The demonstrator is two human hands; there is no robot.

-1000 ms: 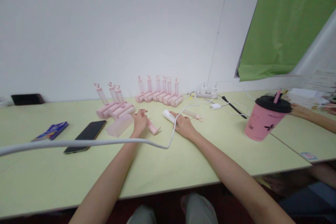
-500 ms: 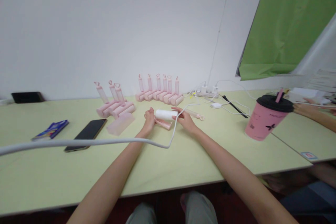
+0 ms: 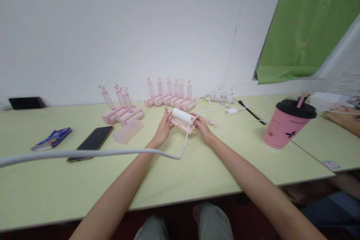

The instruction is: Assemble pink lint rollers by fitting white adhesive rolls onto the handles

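Observation:
Between my hands is a white roll [image 3: 182, 115], like a lint-roller refill, with a pink half-shell cover [image 3: 182, 125] just below and in front of it. My left hand [image 3: 165, 125] grips the left end of these parts, thumb up. My right hand [image 3: 201, 127] is closed around the right end; its fingertips are partly hidden. Roll and cover tilt down to the right, held above the table. Right behind my right hand lies a pink handle with a looped end [image 3: 212, 122]. A white cable in the foreground crosses in front of the cover.
Several pink rollers with upright handles [image 3: 170, 100] stand by the wall, others [image 3: 123, 114] to the left near a frosted pink box [image 3: 128, 132]. A phone [image 3: 94, 140], a blue packet [image 3: 52, 138], a pink cup [image 3: 285, 129] and a power strip [image 3: 222, 99] are around. Another person's arm [image 3: 344, 120] is at right.
The roll and pink cover have been raised slightly and tilted, right end lower. My left hand has moved a little up and right, its thumb now pointing up.

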